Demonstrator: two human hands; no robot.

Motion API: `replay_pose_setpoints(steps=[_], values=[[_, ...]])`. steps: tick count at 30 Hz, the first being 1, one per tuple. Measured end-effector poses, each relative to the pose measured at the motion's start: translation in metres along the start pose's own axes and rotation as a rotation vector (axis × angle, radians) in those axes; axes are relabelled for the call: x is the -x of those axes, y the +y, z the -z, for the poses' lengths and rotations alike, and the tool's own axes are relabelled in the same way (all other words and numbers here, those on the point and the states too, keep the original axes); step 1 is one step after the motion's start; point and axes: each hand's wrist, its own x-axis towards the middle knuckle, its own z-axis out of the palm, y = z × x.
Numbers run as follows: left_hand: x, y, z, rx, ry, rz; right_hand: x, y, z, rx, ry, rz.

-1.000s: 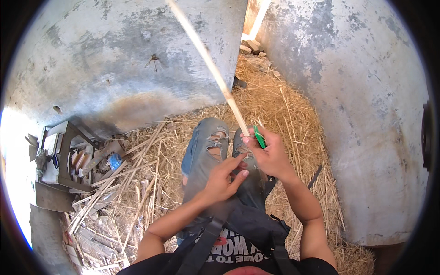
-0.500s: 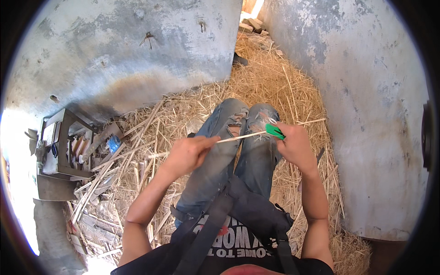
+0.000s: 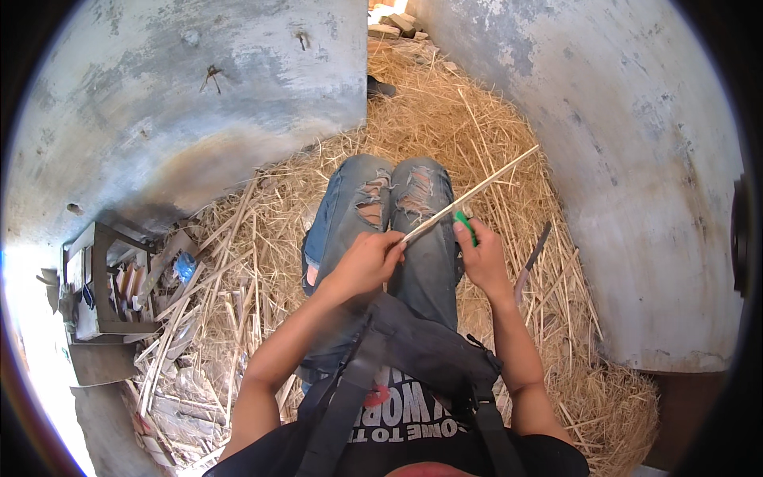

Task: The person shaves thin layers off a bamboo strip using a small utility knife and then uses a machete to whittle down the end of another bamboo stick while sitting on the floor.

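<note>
My left hand (image 3: 367,262) pinches the near end of a thin pale wooden strip (image 3: 499,175) above my knees. From there the strip slants up and away to the right, its far end free over the straw. My right hand (image 3: 483,258) is closed around a small green tool (image 3: 466,226), held just beneath the strip's middle. The fingers hide most of this tool, so its exact kind does not show. Whether it touches the strip I cannot tell. Both hands are over my ripped jeans (image 3: 358,179).
Straw and pale shavings (image 3: 429,103) cover the floor. Weathered grey metal sheets (image 3: 262,71) stand left and right. A dark box-like frame (image 3: 119,326) holding odds and ends is at left, near a crumpled blue plastic piece (image 3: 184,267). A long dark narrow piece (image 3: 537,248) lies right of my right hand.
My left hand has moved right and closer to my body. The strip now slants steeply away, its far end swung upward. My right hand has shifted lower, its green tool now under the strip.
</note>
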Motion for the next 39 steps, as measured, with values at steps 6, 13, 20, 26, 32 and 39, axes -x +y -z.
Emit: replay_pose_setpoints(steps=[6,13,20,26,32,39], values=[[-0.015,-0.013,-0.023,-0.099,0.042,-0.058,0.017,0.011,-0.025,0.065,-0.109,-0.082],[-0.01,-0.019,-0.029,-0.218,0.083,-0.089,0.013,0.016,-0.038,0.194,-0.074,-0.066],[0.01,-0.012,-0.014,-0.206,0.053,-0.011,0.0,0.028,-0.039,0.214,-0.076,-0.115],[0.055,-0.012,0.041,-0.214,-0.094,-0.022,-0.042,0.191,0.039,0.268,0.321,-0.277],[0.086,-0.023,0.07,-0.053,-0.09,0.2,-0.042,0.257,0.114,0.047,0.545,-0.405],[0.035,-0.025,0.024,-0.021,-0.112,-0.005,-0.028,0.096,0.024,-0.617,0.174,-0.349]])
